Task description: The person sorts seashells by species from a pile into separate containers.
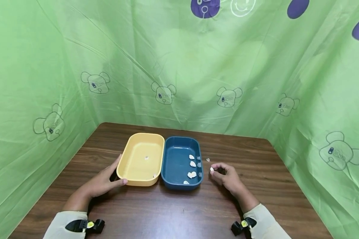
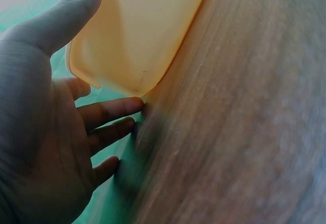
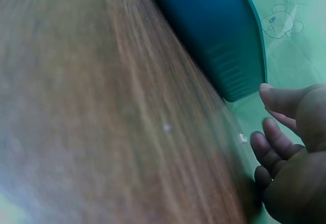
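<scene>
In the head view, my right hand point(image 1: 227, 179) pinches a small white pebble-like piece point(image 1: 211, 169) between thumb and fingertips, just right of the blue tray point(image 1: 181, 187). The right wrist view hides the held piece behind the fingers. A similar small piece point(image 1: 207, 159) lies on the table beyond those fingers. Several larger white pieces point(image 1: 192, 164) are in the blue tray, mostly along its right side. My left hand point(image 1: 103, 181) rests against the near left corner of the yellow tray point(image 1: 139, 183), thumb at the rim, fingers fairly straight. Two small pieces point(image 1: 146, 158) lie inside it.
Both trays stand side by side on a brown wooden table point(image 1: 182, 212). A green curtain point(image 1: 179, 66) with mouse-face drawings surrounds the table's back and sides. Each wrist wears a strapped black camera.
</scene>
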The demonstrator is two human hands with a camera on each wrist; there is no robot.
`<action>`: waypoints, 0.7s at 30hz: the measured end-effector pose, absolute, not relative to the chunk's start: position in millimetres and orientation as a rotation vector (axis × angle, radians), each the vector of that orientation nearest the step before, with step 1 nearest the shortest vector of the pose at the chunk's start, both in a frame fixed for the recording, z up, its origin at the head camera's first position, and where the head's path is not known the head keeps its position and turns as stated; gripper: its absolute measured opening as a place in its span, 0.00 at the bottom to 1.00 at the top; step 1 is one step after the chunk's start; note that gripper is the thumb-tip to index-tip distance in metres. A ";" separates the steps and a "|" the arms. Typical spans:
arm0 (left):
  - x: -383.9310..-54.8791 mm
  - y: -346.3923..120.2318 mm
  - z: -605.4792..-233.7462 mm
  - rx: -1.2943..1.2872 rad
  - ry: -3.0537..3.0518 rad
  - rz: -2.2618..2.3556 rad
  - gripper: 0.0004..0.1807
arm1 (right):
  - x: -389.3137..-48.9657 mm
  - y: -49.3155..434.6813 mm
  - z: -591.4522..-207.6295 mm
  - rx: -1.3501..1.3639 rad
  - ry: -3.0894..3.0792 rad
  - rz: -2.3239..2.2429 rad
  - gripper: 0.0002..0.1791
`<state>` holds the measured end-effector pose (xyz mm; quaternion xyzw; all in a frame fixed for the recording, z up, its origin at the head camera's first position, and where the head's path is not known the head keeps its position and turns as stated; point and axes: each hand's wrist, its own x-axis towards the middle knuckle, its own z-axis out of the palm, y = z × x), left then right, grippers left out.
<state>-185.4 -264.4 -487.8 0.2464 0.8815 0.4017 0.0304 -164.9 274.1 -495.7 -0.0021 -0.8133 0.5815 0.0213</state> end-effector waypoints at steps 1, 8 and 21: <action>-185.3 -264.3 -488.2 0.760 2.715 1.241 0.64 | -164.8 273.9 -495.1 -0.019 -2.512 1.787 0.14; -185.0 -264.8 -488.1 0.768 2.713 1.244 0.64 | -164.9 268.7 -485.4 -0.054 -2.466 1.713 0.14; -184.4 -265.6 -490.3 0.765 2.713 1.244 0.64 | -165.7 229.2 -441.3 0.003 -2.365 1.609 0.11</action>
